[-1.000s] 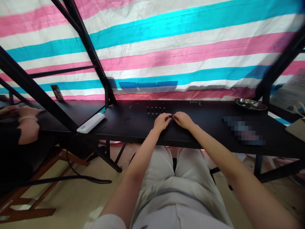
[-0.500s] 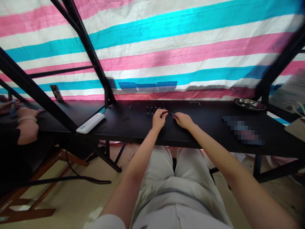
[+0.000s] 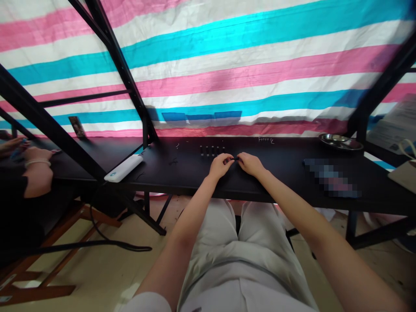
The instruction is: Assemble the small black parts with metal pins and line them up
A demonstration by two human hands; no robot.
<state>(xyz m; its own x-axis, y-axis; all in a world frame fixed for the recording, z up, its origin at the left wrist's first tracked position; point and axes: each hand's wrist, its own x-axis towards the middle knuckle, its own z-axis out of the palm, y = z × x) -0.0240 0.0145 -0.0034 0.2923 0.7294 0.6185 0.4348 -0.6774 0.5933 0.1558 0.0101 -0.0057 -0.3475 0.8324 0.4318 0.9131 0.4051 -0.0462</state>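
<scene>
Both my hands rest on the black table (image 3: 182,171), fingertips meeting. My left hand (image 3: 220,165) is curled in a pinch, and my right hand (image 3: 249,164) pinches from the other side. Between them sits a tiny dark part (image 3: 234,159), too small to name. A row of several small black pieces (image 3: 212,149) stands just behind my left hand.
A white power bank (image 3: 124,168) lies at left near a slanted black frame post (image 3: 126,76). A metal dish (image 3: 341,141) sits far right, and small wire bits (image 3: 266,139) lie near the striped tarp. Another person's arm (image 3: 35,169) works at far left.
My left hand reached up toward the row of black pieces half a second ago, and has now come back down to meet my right hand's fingertips.
</scene>
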